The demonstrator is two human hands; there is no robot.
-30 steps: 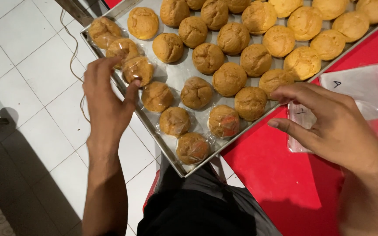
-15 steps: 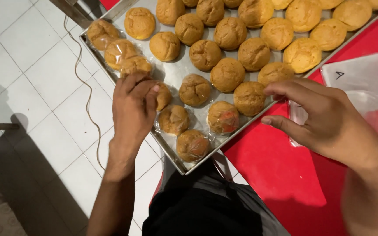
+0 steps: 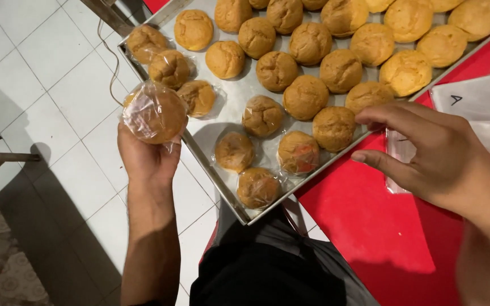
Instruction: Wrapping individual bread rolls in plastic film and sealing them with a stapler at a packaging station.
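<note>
So the left hand point(image 3: 146, 153) was off the near left corner of the metal tray point(image 3: 211, 170), over the white tiled floor point(image 3: 35, 73), fingers curled up around one wrapped bun point(image 3: 155, 112) in clear plastic, flat underside facing up. The right hand point(image 3: 426, 150) hovered over the red table point(image 3: 381, 232) at the tray's right edge, fingers loosely bent and a bit apart, tips just beside an unwrapped bun point(image 3: 334, 128), not gripping anything as far as I could see. Clear plastic bags point(image 3: 472, 107) lay under that hand. The tray had wrapped buns point(image 3: 256, 187) at the near end, bare ones further back.
</note>
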